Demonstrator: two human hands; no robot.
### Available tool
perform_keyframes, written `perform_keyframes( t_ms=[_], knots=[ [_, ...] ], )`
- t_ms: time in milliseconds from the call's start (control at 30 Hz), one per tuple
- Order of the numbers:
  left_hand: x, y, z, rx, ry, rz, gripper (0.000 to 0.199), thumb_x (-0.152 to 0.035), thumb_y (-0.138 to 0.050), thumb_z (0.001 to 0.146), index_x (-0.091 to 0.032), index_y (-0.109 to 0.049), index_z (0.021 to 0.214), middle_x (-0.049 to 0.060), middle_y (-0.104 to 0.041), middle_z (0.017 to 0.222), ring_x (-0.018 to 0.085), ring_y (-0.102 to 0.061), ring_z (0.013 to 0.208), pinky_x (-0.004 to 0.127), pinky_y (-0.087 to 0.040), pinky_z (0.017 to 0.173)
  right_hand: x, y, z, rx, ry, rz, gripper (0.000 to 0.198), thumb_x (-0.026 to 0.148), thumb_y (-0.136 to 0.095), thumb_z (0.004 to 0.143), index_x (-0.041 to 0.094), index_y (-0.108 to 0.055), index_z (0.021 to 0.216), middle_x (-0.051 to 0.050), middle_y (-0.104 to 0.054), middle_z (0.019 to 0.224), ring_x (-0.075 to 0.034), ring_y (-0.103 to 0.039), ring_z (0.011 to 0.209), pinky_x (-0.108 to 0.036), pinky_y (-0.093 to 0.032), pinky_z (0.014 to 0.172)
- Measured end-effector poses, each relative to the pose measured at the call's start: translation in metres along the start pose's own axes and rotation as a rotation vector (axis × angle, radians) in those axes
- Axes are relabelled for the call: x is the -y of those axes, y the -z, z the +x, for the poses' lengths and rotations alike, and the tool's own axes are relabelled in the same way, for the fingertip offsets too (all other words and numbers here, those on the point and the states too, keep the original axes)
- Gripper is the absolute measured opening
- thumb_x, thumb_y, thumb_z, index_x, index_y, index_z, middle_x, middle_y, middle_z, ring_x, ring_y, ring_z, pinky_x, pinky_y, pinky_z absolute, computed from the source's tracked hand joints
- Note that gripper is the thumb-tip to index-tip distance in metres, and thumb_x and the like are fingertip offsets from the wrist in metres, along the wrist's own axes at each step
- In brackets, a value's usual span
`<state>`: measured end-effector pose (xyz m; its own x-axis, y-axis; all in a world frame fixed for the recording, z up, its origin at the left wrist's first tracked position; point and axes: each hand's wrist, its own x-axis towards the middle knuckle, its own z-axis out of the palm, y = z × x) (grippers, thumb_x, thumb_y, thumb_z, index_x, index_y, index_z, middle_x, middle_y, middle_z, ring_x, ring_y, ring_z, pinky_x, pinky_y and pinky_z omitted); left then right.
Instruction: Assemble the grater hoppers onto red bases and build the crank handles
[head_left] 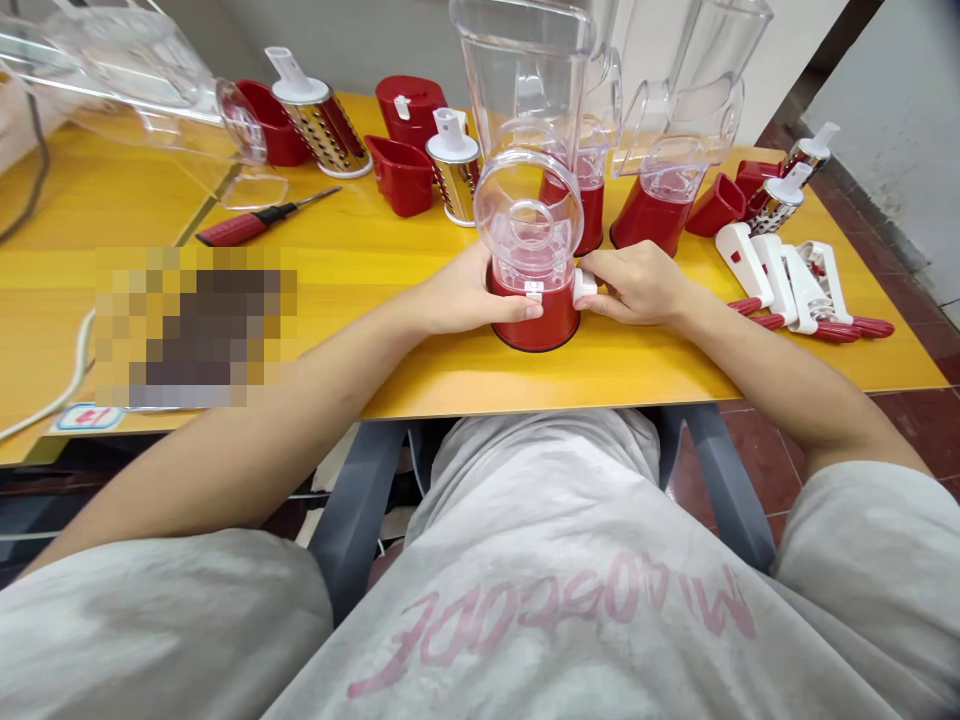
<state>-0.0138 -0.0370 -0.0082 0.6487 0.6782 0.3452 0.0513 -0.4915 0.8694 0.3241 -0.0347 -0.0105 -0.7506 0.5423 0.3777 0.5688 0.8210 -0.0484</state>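
Upright before me on the yellow table stands a rotary grater body [536, 315], with a red base and a clear plastic housing and chute on top. My left hand [480, 295] wraps round the left side of the red base, its thumb lying across the front near a small white clip [533, 291]. On the base's right side, my right hand [637, 283] pinches a white knob [584, 288] between thumb and fingers. Behind it are more grater bodies [652, 215] of the same kind. The palm side of my left hand is hidden by the base.
White crank handles with red grips [795, 285] lie at the right. Metal grating drums [322, 125] and red pushers [401, 175] stand at the back. A red screwdriver [244, 226] lies left, near a pixelated dark object [217, 325]. A clear housing [150, 90] is at far left.
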Motion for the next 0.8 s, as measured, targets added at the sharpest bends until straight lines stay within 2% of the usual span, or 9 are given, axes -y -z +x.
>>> perform_keyframes(
  t_ms=[167, 300, 433, 567, 700, 800],
  knots=[
    [0.003, 0.000, -0.002, -0.041, 0.033, 0.020, 0.117, -0.094, -0.119, 0.075, -0.021, -0.083, 0.160, 0.020, -0.085, 0.171, 0.054, -0.071, 0.174, 0.070, -0.050, 0.159, 0.010, -0.001, 0.003, 0.035, -0.086, -0.006, 0.109, 0.104, -0.008, 0.121, 0.019, -0.077, 0.113, -0.015, -0.082, 0.095, -0.024, -0.060, 0.077, -0.041, -0.026, 0.078],
    [0.003, 0.001, -0.002, -0.028, 0.032, 0.007, 0.126, -0.093, -0.121, 0.071, -0.020, -0.082, 0.167, 0.022, -0.085, 0.171, 0.056, -0.069, 0.176, 0.070, -0.053, 0.157, 0.024, 0.003, 0.007, 0.025, -0.186, 0.091, 0.111, 0.105, 0.001, 0.118, 0.022, -0.072, 0.103, -0.011, -0.074, 0.086, -0.023, -0.053, 0.073, -0.041, -0.027, 0.078],
    [0.001, 0.001, -0.003, -0.029, 0.019, 0.001, 0.120, -0.090, -0.120, 0.076, -0.018, -0.081, 0.165, 0.023, -0.084, 0.173, 0.055, -0.070, 0.175, 0.069, -0.053, 0.157, 0.038, 0.007, 0.011, 0.017, -0.262, 0.370, 0.104, 0.111, -0.011, 0.117, 0.025, -0.060, 0.086, -0.006, -0.064, 0.073, -0.020, -0.054, 0.071, -0.039, -0.036, 0.078],
    [0.001, 0.000, -0.003, -0.030, 0.022, 0.000, 0.115, -0.089, -0.119, 0.078, -0.021, -0.081, 0.163, 0.022, -0.086, 0.170, 0.054, -0.072, 0.172, 0.072, -0.054, 0.156, 0.045, 0.008, 0.013, 0.070, -0.399, 0.694, 0.109, 0.117, -0.019, 0.115, 0.024, -0.060, 0.075, -0.004, -0.061, 0.060, -0.016, -0.055, 0.061, -0.035, -0.043, 0.069],
    [0.002, 0.001, -0.003, -0.011, 0.024, -0.002, 0.115, -0.093, -0.118, 0.078, -0.022, -0.082, 0.161, 0.020, -0.089, 0.163, 0.053, -0.072, 0.174, 0.070, -0.055, 0.156, 0.043, 0.010, 0.012, 0.099, -0.438, 0.782, 0.112, 0.125, -0.033, 0.107, 0.022, -0.065, 0.074, -0.003, -0.063, 0.057, -0.012, -0.054, 0.054, -0.031, -0.041, 0.059],
    [0.001, 0.000, -0.003, -0.006, 0.027, -0.009, 0.117, -0.095, -0.118, 0.077, -0.020, -0.083, 0.160, 0.022, -0.089, 0.164, 0.053, -0.074, 0.173, 0.067, -0.057, 0.153, 0.038, 0.016, 0.010, 0.162, -0.464, 0.856, 0.110, 0.128, -0.046, 0.101, 0.022, -0.068, 0.082, -0.002, -0.067, 0.061, -0.010, -0.054, 0.048, -0.031, -0.038, 0.050]
  ],
)
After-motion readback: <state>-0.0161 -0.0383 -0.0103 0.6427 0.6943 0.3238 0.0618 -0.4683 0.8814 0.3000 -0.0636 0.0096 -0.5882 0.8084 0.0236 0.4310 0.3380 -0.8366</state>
